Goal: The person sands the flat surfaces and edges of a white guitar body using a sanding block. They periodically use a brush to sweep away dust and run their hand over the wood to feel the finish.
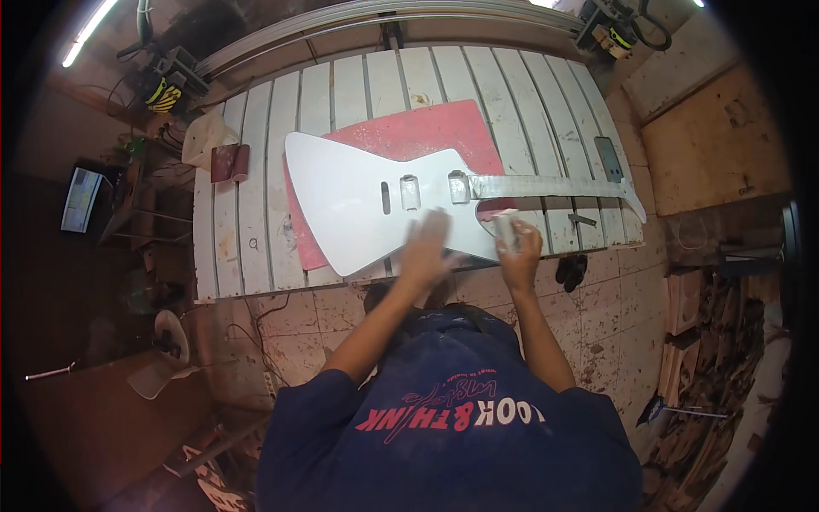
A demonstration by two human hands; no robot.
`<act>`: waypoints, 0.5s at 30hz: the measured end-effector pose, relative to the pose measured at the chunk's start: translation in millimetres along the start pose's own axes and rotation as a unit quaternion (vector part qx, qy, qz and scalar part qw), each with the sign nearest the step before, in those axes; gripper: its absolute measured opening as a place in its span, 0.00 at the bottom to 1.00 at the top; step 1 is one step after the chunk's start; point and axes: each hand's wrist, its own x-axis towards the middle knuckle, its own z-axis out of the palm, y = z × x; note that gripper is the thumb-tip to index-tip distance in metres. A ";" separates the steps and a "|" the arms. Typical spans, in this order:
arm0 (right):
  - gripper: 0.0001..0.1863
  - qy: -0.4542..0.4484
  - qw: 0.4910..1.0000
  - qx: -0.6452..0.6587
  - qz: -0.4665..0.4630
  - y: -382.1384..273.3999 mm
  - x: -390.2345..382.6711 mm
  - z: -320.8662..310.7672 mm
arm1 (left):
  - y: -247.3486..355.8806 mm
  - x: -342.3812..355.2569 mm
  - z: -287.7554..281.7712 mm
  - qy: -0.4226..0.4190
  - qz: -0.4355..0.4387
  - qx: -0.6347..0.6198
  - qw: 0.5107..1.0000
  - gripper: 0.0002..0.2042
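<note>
A white, angular electric guitar body point(341, 200) lies flat with its neck point(546, 186) pointing right. Its cut-out cavities are bare of parts. My left hand point(426, 249), blurred by motion, rests flat on the lower part of the body with its fingers stretched out. By the lower cutaway, under the neck, my right hand point(522, 258) grips a small whitish block point(506, 230) between thumb and fingers. What the block is made of cannot be made out. Beneath the guitar, a pink-red sheet point(409, 132) covers part of the table.
The white slatted table point(256, 222) carries a brown-red roll point(229, 162), probably abrasive paper, at the left. A phone point(608, 160) and a small dark tool point(583, 220) lie at the right. A metal rail point(384, 13) spans the back. A fan point(172, 335) stands lower left.
</note>
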 end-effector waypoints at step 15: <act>0.28 0.001 0.983 -0.146 -0.114 1.7 -13.4 23.0 | -82.5 -17.4 -30.2 0.082 -0.258 0.123 0.955 0.43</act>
